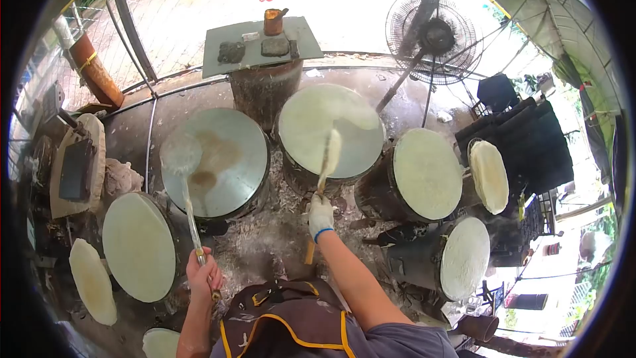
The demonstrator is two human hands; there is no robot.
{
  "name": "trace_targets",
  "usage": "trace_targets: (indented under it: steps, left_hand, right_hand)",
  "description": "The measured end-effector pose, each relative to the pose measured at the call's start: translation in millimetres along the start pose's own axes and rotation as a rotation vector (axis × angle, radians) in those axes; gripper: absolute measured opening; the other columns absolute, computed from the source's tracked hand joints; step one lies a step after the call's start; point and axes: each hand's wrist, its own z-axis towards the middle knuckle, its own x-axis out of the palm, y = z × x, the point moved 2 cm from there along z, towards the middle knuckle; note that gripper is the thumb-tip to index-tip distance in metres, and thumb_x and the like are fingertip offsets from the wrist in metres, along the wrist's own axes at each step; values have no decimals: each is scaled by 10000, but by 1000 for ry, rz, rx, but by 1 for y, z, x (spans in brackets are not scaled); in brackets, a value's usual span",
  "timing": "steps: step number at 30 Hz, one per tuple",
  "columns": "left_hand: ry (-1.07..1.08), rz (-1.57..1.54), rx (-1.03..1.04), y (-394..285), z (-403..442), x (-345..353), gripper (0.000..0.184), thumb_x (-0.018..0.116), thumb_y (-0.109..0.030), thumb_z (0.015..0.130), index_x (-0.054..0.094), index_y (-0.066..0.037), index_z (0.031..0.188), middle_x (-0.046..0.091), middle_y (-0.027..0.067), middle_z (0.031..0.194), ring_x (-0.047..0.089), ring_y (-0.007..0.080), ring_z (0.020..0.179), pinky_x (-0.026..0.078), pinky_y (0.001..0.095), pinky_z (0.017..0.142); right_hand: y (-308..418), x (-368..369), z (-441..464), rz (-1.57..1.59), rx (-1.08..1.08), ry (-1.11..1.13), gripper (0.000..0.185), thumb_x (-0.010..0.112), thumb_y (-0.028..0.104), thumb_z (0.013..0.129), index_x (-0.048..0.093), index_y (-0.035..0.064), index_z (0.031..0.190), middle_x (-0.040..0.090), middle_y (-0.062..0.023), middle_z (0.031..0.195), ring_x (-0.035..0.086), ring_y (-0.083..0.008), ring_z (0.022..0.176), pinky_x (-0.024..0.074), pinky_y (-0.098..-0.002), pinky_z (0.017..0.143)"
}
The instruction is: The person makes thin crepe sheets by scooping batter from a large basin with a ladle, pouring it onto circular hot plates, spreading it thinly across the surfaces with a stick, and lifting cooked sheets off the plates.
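My bare left hand [203, 272] is wrapped round the handle of a long metal ladle [190, 209]. The ladle's whitish bowl end is over the left griddle [232, 189], a round metal plate with brown stains. My right hand [321, 217], in a white glove with a blue cuff, grips a wooden batter spreader [330, 152]. Its pale, coated blade is over the middle griddle [341, 171]. Pale batter [318, 116] covers much of that plate, with bare metal showing at the lower right. I cannot tell whether the blade touches the batter.
More drum griddles carry pale round sheets: right [427, 174], lower right [466, 258], left [139, 247]. Thin sheets [488, 177] stand at the sides. A fan [436, 36] is at the back right, and a board [305, 33] with a rusty can lies on a drum behind. Ash litters the ground.
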Motion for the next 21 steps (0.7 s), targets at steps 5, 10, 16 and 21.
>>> trace_targets:
  steps: [5, 10, 16, 21]
  left_hand:
    - [5, -99, -54, 17, -12, 6, 297, 470, -41, 884, 446, -41, 1180, 357, 10, 572, 329, 78, 326, 303, 232, 307]
    - [74, -80, -70, 37, -14, 33, 287, 472, -43, 897, 432, -56, 1180, 355, 8, 576, 324, 70, 327, 303, 226, 308]
    - [53, -132, -94, 61, -14, 108, 231, 460, -67, 933, 427, -75, 1161, 377, 11, 617, 337, 70, 352, 318, 228, 322]
    - [94, -186, -119, 84, -10, 172, 226, 492, -107, 930, 451, -91, 1152, 399, 21, 651, 362, 80, 395, 342, 236, 361]
  right_hand:
    - [-2, -12, -13, -144, -86, 123, 354, 482, 305, 957, 564, 38, 1175, 567, -39, 773, 518, -130, 627, 418, -299, 566]
    - [23, -75, -2, -16, -10, 104, 366, 486, 312, 951, 571, 44, 1186, 595, -44, 767, 519, -107, 623, 414, -286, 553]
    - [26, -127, 5, -640, -216, 420, 410, 473, 346, 922, 574, 43, 1178, 635, -214, 992, 611, -346, 910, 463, -422, 796]
    - [74, -203, 63, -620, -201, 268, 419, 461, 373, 916, 570, 63, 1176, 611, -265, 1069, 568, -427, 1039, 441, -468, 891]
